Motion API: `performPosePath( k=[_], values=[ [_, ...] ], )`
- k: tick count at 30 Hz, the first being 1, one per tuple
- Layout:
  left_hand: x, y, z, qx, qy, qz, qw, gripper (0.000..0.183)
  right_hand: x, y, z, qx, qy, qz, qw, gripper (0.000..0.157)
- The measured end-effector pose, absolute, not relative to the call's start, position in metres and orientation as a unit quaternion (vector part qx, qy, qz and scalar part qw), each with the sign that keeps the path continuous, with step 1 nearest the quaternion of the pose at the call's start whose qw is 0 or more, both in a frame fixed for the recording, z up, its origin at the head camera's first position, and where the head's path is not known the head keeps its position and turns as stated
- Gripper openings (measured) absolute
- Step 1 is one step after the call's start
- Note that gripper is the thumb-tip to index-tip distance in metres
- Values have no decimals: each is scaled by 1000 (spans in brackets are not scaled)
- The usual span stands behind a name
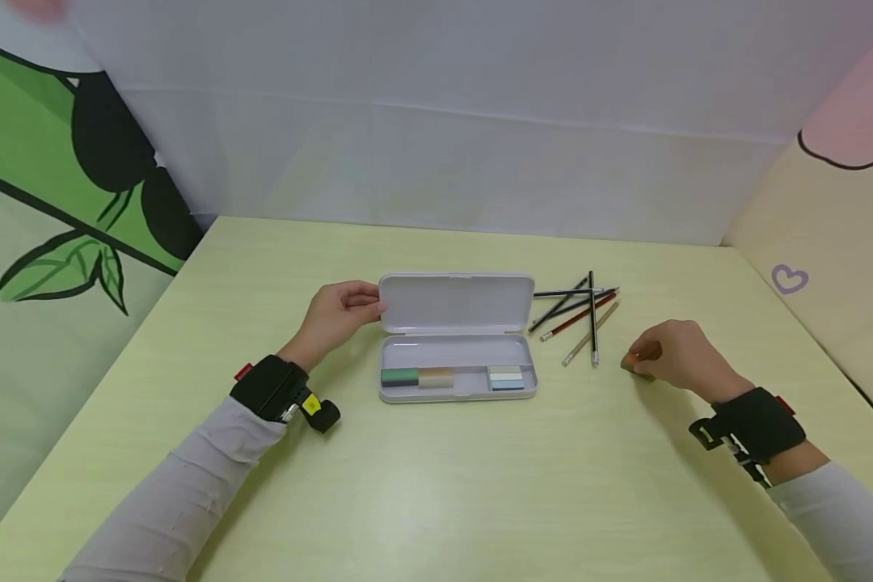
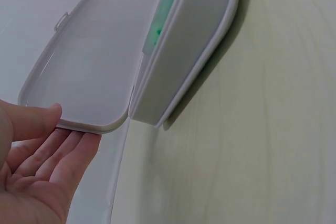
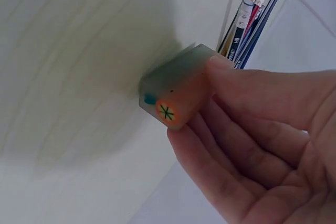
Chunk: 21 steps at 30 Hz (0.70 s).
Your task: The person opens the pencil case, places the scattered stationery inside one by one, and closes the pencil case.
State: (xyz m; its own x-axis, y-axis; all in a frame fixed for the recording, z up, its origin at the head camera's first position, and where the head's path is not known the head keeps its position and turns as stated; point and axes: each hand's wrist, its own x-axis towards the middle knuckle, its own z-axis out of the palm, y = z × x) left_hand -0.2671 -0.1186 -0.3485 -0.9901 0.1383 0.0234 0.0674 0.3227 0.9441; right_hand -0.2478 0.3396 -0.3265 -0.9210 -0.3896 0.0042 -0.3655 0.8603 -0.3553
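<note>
An open white pencil case (image 1: pixel 457 352) stands at the table's centre, its lid (image 1: pixel 457 303) raised. My left hand (image 1: pixel 340 314) holds the lid's left edge, with the thumb (image 2: pixel 37 121) on the inner face and the other fingers behind it. In the case's front compartment lie a green-and-tan block (image 1: pixel 418 377) and a small white and pale-blue block (image 1: pixel 505 377). Off to the right, my right hand (image 1: pixel 672 356) pinches an eraser (image 3: pixel 178 87) just over the table. This eraser is translucent orange and grey-green, with a fruit-slice picture on one end.
Several pencils (image 1: pixel 580 311), black, red and natural wood, lie crossed in a loose pile right of the case, between it and my right hand. A pale wood-grain table (image 1: pixel 436 485) bears everything. A white cloth backdrop (image 1: pixel 436 162) rises behind, with printed panels at both sides.
</note>
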Motion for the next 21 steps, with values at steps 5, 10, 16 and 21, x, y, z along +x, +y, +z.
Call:
performPosePath(
  k=[5, 10, 16, 21],
  values=[
    [-266, -119, -347, 61, 811, 581, 31, 33, -249, 333, -320, -207, 960, -186, 26, 15],
    [-265, -120, -347, 61, 809, 583, 34, 33, -247, 319, -313, -216, 956, -199, 25, 16],
    [-264, -122, -348, 62, 810, 581, 37, 34, -244, 301, -306, -236, 950, -206, 13, 14],
    [-263, -124, -349, 62, 811, 581, 36, 34, -242, 282, -304, -251, 944, -215, -1, 14]
  ],
)
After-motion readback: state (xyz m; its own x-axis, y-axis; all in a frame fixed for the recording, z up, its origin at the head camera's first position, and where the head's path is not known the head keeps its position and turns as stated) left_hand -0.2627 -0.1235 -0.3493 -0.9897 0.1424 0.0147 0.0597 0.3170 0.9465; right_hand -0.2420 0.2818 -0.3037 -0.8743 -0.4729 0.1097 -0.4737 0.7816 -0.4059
